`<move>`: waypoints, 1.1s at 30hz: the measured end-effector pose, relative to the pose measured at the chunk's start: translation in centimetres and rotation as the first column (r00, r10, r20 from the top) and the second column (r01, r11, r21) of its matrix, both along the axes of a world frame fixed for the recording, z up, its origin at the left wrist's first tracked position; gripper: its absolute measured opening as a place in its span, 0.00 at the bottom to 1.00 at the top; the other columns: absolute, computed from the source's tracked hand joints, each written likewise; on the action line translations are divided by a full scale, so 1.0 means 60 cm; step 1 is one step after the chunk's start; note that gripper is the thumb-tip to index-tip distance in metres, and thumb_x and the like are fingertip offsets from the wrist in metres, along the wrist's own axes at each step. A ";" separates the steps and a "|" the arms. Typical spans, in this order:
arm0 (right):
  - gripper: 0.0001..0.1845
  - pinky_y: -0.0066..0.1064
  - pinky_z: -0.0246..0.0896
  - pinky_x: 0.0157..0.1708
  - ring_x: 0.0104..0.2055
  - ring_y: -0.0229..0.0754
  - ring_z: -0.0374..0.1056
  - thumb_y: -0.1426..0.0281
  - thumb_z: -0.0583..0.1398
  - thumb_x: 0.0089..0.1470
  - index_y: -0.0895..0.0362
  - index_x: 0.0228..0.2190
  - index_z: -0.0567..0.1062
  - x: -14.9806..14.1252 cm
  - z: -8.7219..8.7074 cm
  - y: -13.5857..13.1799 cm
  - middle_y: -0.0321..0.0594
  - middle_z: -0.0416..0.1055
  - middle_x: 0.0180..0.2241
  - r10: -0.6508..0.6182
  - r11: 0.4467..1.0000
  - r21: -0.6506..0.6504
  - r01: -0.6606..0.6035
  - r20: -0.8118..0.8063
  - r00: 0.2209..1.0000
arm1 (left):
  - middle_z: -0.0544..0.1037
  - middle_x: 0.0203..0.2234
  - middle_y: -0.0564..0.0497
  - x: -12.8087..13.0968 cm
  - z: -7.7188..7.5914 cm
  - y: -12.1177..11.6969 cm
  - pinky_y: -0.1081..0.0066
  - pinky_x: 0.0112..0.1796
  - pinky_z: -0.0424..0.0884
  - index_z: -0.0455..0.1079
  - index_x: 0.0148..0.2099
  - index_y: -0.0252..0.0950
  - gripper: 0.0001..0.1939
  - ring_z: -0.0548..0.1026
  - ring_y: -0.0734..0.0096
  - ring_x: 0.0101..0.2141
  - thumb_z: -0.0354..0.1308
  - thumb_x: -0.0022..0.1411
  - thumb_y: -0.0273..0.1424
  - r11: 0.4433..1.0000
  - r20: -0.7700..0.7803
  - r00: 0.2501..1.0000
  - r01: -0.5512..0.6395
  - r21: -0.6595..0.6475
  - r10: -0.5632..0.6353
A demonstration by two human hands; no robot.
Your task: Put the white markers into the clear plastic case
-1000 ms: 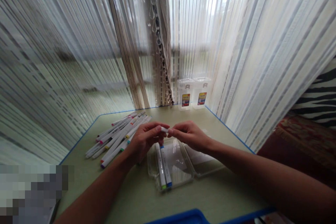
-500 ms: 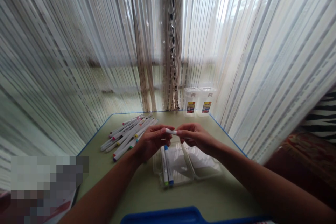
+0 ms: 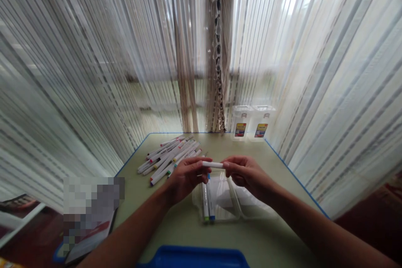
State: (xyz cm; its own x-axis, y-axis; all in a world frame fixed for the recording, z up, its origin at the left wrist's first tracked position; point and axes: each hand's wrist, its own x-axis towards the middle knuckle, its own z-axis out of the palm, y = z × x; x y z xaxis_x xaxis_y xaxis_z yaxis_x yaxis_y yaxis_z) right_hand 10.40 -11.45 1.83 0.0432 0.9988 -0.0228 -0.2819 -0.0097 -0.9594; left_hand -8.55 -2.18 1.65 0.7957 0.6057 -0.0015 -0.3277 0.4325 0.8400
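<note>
A white marker [image 3: 212, 164] is held level between both hands above the table. My left hand [image 3: 185, 178] pinches its left end and my right hand [image 3: 245, 173] pinches its right end. Right below them lies an open clear plastic case [image 3: 226, 201] with two markers [image 3: 207, 201] lying in its left half, one tipped green and one blue. A heap of several white markers [image 3: 169, 157] with coloured caps lies at the table's far left.
Two clear plastic boxes [image 3: 253, 122] with yellow labels stand at the table's back edge by striped curtains [image 3: 94, 71]. A blue tray edge [image 3: 194, 257] shows at the near edge. A blurred patch and papers [image 3: 91, 213] lie to the left.
The hands have drawn a little apart, so more of the white marker shows between them. The camera has swung left and tilted, shifting everything rightward in the picture.
</note>
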 end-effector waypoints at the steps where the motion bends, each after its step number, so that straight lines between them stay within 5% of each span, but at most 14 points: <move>1: 0.15 0.25 0.34 0.16 0.16 0.25 0.47 0.63 0.68 0.47 0.63 0.30 0.77 -0.001 -0.003 -0.003 0.37 0.70 0.21 -0.007 1.000 -0.007 0.007 -0.003 1.000 | 0.78 0.27 0.44 -0.001 -0.003 -0.003 0.71 0.29 0.68 0.78 0.42 0.28 0.12 0.72 0.74 0.25 0.63 0.55 0.28 1.000 0.003 1.000 -0.001 -0.006 0.001; 33: 0.16 0.23 0.42 0.14 0.15 0.28 0.52 0.61 0.69 0.44 0.62 0.27 0.76 0.006 -0.004 -0.015 0.37 0.70 0.19 -0.081 0.993 -0.087 0.082 0.012 0.997 | 0.79 0.27 0.44 0.001 -0.010 -0.013 0.73 0.27 0.67 0.79 0.41 0.30 0.13 0.72 0.77 0.22 0.67 0.52 0.31 1.000 -0.078 0.997 0.011 0.023 -0.009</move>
